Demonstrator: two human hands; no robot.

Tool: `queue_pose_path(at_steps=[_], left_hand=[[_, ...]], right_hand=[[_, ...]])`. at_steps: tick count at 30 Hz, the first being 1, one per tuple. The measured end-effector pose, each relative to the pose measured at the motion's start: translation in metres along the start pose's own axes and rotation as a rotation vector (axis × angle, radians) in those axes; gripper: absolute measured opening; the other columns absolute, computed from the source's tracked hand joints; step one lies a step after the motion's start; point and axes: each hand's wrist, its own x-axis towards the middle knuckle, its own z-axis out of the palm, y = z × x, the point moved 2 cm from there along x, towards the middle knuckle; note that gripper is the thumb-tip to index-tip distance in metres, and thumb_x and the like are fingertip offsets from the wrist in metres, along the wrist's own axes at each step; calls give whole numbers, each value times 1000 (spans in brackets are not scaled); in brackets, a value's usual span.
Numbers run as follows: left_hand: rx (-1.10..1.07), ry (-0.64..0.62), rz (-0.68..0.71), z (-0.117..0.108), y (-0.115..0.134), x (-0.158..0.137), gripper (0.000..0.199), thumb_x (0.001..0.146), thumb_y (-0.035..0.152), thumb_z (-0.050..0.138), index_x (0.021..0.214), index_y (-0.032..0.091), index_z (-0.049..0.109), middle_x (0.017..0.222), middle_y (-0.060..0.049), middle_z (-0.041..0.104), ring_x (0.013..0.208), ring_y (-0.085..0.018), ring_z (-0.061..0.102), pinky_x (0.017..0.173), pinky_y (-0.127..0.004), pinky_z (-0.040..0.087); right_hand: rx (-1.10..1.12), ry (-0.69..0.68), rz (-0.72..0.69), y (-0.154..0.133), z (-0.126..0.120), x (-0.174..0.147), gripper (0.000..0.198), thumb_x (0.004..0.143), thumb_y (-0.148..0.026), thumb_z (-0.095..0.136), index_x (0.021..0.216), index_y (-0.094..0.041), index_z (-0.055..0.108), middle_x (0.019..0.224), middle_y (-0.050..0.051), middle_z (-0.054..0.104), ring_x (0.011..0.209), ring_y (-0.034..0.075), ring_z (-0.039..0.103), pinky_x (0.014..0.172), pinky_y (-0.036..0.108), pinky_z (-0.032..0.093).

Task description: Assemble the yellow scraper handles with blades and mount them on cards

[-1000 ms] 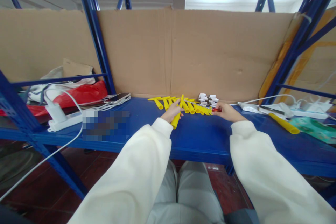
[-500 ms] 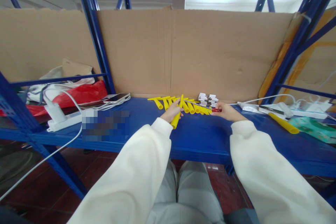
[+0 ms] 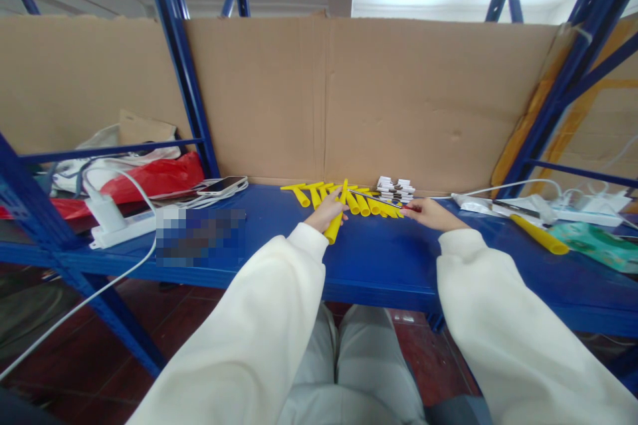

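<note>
My left hand (image 3: 321, 214) is closed around a yellow tapered tube (image 3: 333, 232), whose wide end points toward me. In my right hand (image 3: 429, 214) is a screwdriver (image 3: 376, 199) with a red handle, mostly covered by the fingers. Its thin metal shaft runs left, and the tip meets the upper part of the held tube; whether it enters the tube I cannot tell. Several more yellow tapered tubes (image 3: 363, 204) lie in a row behind my hands. Behind them, near the cardboard, stand stacked small white pieces with dark parts (image 3: 391, 188).
A cardboard sheet (image 3: 423, 99) backs the blue shelf (image 3: 379, 265). To the left are a power strip (image 3: 124, 231), a phone (image 3: 222, 186) and a red bag (image 3: 159, 176). On the right lie a lone yellow tube (image 3: 541, 235), a green packet (image 3: 595, 244) and white cables.
My right hand has turned on the screwdriver, its fingers now covering more of the red handle. My left hand and the yellow tube stay in place.
</note>
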Motion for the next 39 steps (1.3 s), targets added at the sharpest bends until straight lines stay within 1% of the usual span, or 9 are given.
queue_pose_path(at_steps=[4,8,10,13,20,28,31,37,39], left_hand=[[10,-3,-2,0,-1,1,76,90,0,50,159,23,29,90,-4,65,47,-6,50,42,-16,39],[10,-18,-4,0,-2,3,77,90,1,51,160,24,29,87,-4,65,47,-6,50,43,-17,40],[8,-25,-3,0,-2,4,76,90,1,51,159,25,30,89,-4,67,47,-6,51,43,-17,40],[0,-36,0,1,-3,4,77,89,1,51,159,25,30,95,-6,68,47,-6,52,42,-17,39],[-17,-25,7,1,-4,3,77,89,0,50,159,25,30,103,-9,68,48,-5,52,41,-16,38],[8,-49,0,1,-6,7,78,88,1,51,159,26,30,102,-8,68,48,-5,52,41,-16,38],[8,-50,5,1,-7,8,79,87,1,51,159,26,30,102,-8,68,48,-5,53,41,-16,39],[8,-18,2,0,-8,9,77,88,7,56,159,26,32,103,-9,68,49,-6,54,42,-16,40],[5,-12,-1,0,-8,9,78,88,6,56,159,27,30,104,-8,68,49,-6,54,41,-16,40]], right_hand=[[110,-1,6,-1,5,0,51,71,-72,63,68,-23,52,61,1,60,59,17,53,56,30,41],[122,94,53,8,6,1,48,63,-62,74,71,-24,46,60,-1,58,57,16,51,55,29,39],[86,127,64,12,6,2,44,63,-56,75,70,-25,44,58,-2,57,57,16,51,54,29,38],[58,104,48,15,4,2,38,66,-51,73,67,-24,46,58,0,58,59,18,54,56,29,40],[29,-18,5,13,1,2,36,74,-55,66,63,-22,57,62,4,64,66,22,60,62,32,46],[64,96,120,20,5,4,46,61,-53,81,71,-24,47,63,0,61,62,19,58,59,31,45],[47,93,86,20,4,4,44,63,-54,78,70,-24,48,63,0,62,63,19,57,58,30,44],[58,-12,-3,11,2,1,38,75,-58,64,66,-22,56,62,4,64,63,20,58,60,32,45],[77,2,-4,8,3,1,35,73,-56,65,69,-22,58,66,5,66,65,21,60,61,33,46]])
